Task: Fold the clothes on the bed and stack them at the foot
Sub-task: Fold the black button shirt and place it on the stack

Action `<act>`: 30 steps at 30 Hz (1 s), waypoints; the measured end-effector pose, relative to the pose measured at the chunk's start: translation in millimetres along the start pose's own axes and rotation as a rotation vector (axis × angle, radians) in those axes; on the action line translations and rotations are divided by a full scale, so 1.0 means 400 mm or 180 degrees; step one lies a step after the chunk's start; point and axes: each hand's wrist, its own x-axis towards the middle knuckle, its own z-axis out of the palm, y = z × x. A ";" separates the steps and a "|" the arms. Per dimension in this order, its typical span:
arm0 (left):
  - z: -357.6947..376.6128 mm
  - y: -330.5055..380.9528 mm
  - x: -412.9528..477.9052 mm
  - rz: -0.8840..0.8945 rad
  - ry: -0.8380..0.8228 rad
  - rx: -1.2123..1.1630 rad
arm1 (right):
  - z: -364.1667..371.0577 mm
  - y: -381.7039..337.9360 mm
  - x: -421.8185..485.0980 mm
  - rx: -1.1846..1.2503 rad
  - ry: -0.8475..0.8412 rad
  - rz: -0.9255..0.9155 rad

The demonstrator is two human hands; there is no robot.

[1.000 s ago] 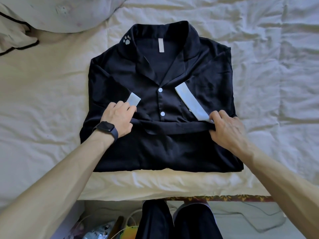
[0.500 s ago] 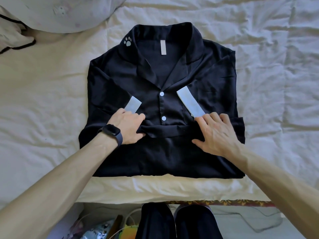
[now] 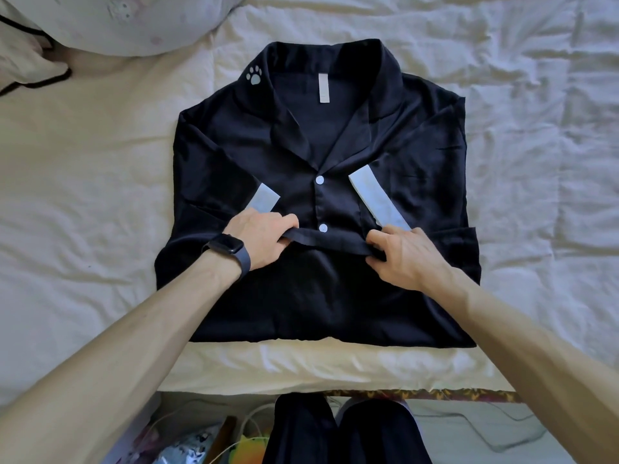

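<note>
While pinching the turned-up hem (image 3: 330, 242) of the black shirt (image 3: 318, 306) with left hand (image 3: 258, 239) and right hand (image 3: 407, 257) by the foot edge of the bed (image 3: 100, 195), expect limp, slippery cloth; hold hem ends.

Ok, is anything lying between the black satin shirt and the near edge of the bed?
Nothing visible. Only a bare strip of cream sheet lies between the hem of the black satin shirt and the bed's near edge. The left hand and right hand both grip the shirt's folded-up lower edge.
</note>
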 end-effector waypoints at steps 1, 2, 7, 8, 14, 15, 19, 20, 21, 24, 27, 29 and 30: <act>-0.008 -0.003 0.002 -0.0017 0.0048 -0.0091 | -0.009 0.002 0.002 0.0077 -0.0017 -0.0002; -0.018 -0.005 0.004 -0.0011 0.0087 -0.0126 | -0.020 0.004 0.005 0.0145 -0.0040 0.0012; -0.093 -0.031 0.060 0.0236 0.0410 0.0249 | -0.099 0.016 0.064 0.0036 0.0425 -0.0013; -0.117 -0.038 0.077 0.0328 0.0585 0.0332 | -0.122 0.018 0.085 -0.0062 0.0618 -0.0047; -0.270 -0.117 0.256 0.0238 0.1275 0.0682 | -0.285 0.034 0.272 -0.0337 0.1603 -0.0177; -0.286 -0.133 0.294 0.0071 0.1312 0.0664 | -0.308 0.038 0.313 -0.0404 0.1688 -0.0145; -0.311 -0.195 0.390 -0.0500 0.1029 0.0438 | -0.347 0.062 0.432 -0.0527 0.1688 0.0215; -0.305 -0.212 0.389 -0.0625 0.1075 0.0229 | -0.343 0.071 0.437 -0.0505 0.1674 0.0329; -0.295 -0.226 0.375 -0.0721 0.1268 -0.0095 | -0.336 0.078 0.427 -0.0427 0.1715 0.0431; -0.233 -0.248 0.278 -0.1124 0.2426 -0.1238 | -0.286 0.096 0.339 0.0327 0.2124 0.0688; -0.159 -0.264 0.177 -0.2308 0.2645 -0.1871 | -0.216 0.132 0.241 0.1215 0.2459 0.1526; -0.132 -0.268 0.139 -0.2775 0.1977 -0.2003 | -0.196 0.159 0.213 0.1644 0.2346 0.2339; -0.128 -0.267 0.129 -0.2851 0.1765 -0.1922 | -0.198 0.170 0.209 0.1804 0.2242 0.2625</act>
